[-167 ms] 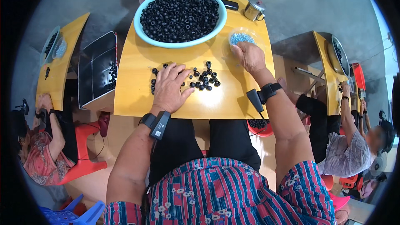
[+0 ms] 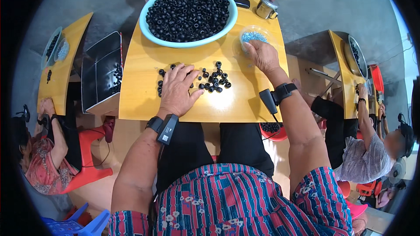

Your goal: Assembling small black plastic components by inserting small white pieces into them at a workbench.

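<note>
The loose black pieces (image 2: 215, 79) on the table are small, rounded and matt, many with a round hole showing. They lie scattered mid-table, between my two hands and on the near side of the big basin, with a few more along the far and left edges of my left hand (image 2: 177, 88). The yellow table (image 2: 142, 105) shines brightly just below them.

Beyond them stands the light-blue oval basin (image 2: 188, 44), heaped with black pieces of the same kind. To its right, a clear round tub (image 2: 267, 31) holds a pile of tiny pale-blue, glittering bits (image 2: 253, 36).

My left hand lies palm down among the black pieces, its fingers a little apart and the thumb spread wide; what is under the palm I cannot tell. My right hand (image 2: 264, 57) reaches to the near edge of the tub, fingers bent down and close together; I cannot tell whether they grip anything.

Farther off, a lidded metal cup (image 2: 267, 8) stands at the far right corner. Left of my table, a black-lined box (image 2: 97, 76) holds some black pieces along its right side.
</note>
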A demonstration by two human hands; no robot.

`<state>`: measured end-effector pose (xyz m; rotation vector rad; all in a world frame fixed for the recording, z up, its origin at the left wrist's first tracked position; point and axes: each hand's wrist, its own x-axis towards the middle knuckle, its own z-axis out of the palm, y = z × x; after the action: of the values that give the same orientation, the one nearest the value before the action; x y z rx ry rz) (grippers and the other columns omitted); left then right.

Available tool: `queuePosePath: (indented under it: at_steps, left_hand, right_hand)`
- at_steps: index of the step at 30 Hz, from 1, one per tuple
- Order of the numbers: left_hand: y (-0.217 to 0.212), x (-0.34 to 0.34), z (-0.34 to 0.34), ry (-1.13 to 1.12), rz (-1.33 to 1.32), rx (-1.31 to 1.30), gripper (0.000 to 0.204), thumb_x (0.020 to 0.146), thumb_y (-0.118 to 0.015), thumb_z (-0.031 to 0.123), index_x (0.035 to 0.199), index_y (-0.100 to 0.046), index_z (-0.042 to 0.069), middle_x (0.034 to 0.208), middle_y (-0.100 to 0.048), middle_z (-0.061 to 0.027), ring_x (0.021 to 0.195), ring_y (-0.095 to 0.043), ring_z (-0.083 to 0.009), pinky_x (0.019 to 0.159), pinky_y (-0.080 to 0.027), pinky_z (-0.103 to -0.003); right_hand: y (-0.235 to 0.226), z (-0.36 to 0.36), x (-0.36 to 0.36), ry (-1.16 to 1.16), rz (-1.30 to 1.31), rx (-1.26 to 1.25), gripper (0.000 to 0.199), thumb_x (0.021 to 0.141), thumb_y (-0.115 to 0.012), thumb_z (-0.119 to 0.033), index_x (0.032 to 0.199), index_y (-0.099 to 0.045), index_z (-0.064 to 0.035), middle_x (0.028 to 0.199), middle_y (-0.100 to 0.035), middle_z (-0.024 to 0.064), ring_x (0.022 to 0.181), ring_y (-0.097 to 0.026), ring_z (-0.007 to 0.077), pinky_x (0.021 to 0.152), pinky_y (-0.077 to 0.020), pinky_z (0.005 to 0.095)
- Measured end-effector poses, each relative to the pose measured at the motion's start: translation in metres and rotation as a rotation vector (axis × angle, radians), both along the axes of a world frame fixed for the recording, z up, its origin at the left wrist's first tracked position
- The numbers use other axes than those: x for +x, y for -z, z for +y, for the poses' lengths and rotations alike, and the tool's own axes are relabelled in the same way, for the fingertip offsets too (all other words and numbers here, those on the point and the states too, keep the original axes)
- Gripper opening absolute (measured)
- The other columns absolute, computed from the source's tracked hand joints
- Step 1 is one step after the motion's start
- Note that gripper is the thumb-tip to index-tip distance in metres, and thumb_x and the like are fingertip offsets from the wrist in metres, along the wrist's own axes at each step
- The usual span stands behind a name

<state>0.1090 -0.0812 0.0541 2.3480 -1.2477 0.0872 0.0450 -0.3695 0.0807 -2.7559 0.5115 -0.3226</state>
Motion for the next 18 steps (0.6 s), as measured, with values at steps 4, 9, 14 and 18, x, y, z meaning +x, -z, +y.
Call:
queuePosePath:
  at_steps: [4,9,14,18]
  left_hand:
    - [0.001,0.001,0.001,0.001,-0.002,0.005,0.052,0.074,-0.071,0.029,0.12,-0.058,0.01,0.128,-0.05,-0.0092,0.126,-0.037,-0.0316,0.107,-0.026,-0.047]
    - [0.001,0.001,0.001,0.004,-0.004,0.011,0.053,0.074,-0.071,0.03,0.121,-0.057,0.01,0.129,-0.049,-0.0093,0.127,-0.036,-0.0314,0.108,-0.025,-0.047]
    - [0.002,0.001,0.002,0.004,-0.001,0.002,0.052,0.074,-0.071,0.03,0.12,-0.058,0.01,0.128,-0.049,-0.0094,0.127,-0.037,-0.0314,0.108,-0.025,-0.047]
    - [0.003,0.002,0.001,0.002,-0.011,-0.001,0.051,0.074,-0.071,0.03,0.12,-0.058,0.01,0.128,-0.05,-0.0093,0.126,-0.037,-0.0314,0.108,-0.025,-0.046]
  right_hand:
    - [0.006,-0.002,0.0,0.015,-0.017,0.005,0.039,0.092,-0.047,-0.041,0.08,-0.062,-0.0078,0.078,-0.063,0.0162,0.077,-0.059,0.0376,0.068,-0.0468,0.0458]
    - [0.008,-0.001,-0.002,0.014,-0.066,-0.003,0.038,0.091,-0.048,-0.04,0.078,-0.061,-0.0072,0.076,-0.062,0.017,0.076,-0.059,0.038,0.067,-0.0465,0.0457]
    - [0.003,-0.002,-0.001,0.0,-0.039,0.007,0.036,0.091,-0.049,-0.039,0.08,-0.061,-0.0064,0.076,-0.062,0.0176,0.075,-0.058,0.0381,0.067,-0.0462,0.0451]
    - [0.006,-0.011,0.002,-0.041,-0.024,0.067,0.037,0.091,-0.05,-0.039,0.082,-0.062,-0.0045,0.076,-0.061,0.0193,0.074,-0.058,0.0383,0.067,-0.0461,0.044]
